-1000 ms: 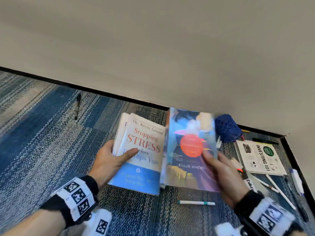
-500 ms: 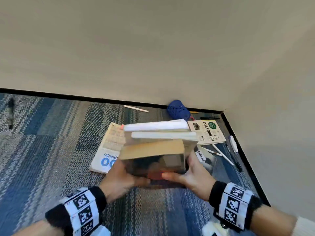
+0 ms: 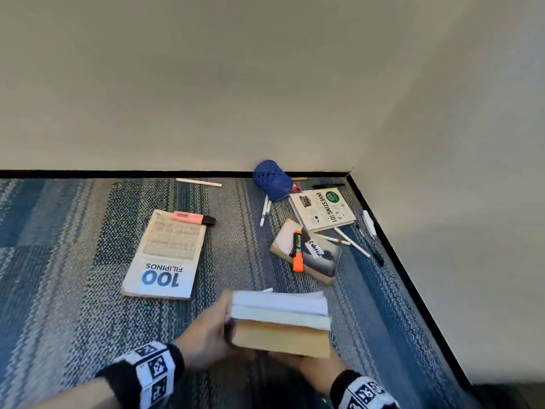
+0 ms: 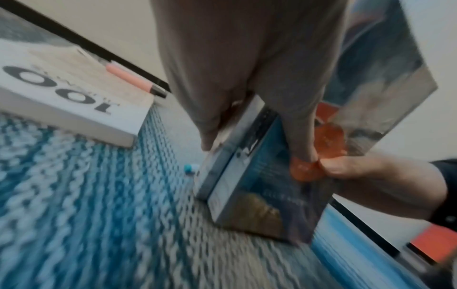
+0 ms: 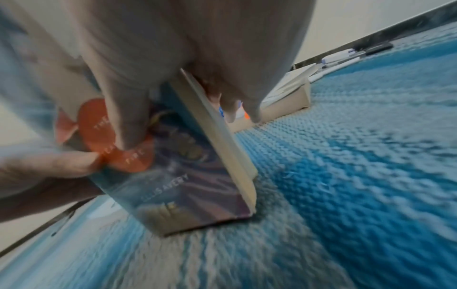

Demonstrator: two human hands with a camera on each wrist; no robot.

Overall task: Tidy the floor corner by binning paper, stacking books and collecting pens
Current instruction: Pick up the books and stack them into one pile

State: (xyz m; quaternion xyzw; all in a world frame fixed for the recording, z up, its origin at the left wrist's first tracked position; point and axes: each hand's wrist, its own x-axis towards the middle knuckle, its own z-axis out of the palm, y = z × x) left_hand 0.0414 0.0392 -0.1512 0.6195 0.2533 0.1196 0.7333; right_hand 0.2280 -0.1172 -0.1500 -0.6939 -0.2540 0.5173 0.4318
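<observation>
Three books (image 3: 280, 318) are pressed together as one stack, page edges up, low over the carpet in front of me. My left hand (image 3: 219, 326) grips the stack's left end, and my right hand (image 3: 312, 363) grips it from below right, mostly hidden. In the left wrist view my left hand (image 4: 257, 148) has thumb and fingers on either side of the books (image 4: 259, 195). The right wrist view shows my right hand (image 5: 188, 129) pinching the same books (image 5: 188, 185); a bottom corner seems to touch the carpet. Both wrist views are blurred.
Flat on the carpet lie a "100 Filipinos" book (image 3: 165, 255) with a pink highlighter (image 3: 193, 217), a dark book (image 3: 323, 258) under an orange highlighter (image 3: 298, 250), and "Investing 101" (image 3: 323, 209). A blue mesh pen holder (image 3: 272, 180) lies tipped by the wall. Several pens (image 3: 351, 243) are scattered near the corner.
A second ago the books lay side by side, covers up, under my hands. I gathered them into one stack on edge and have brought it lower and nearer to me.
</observation>
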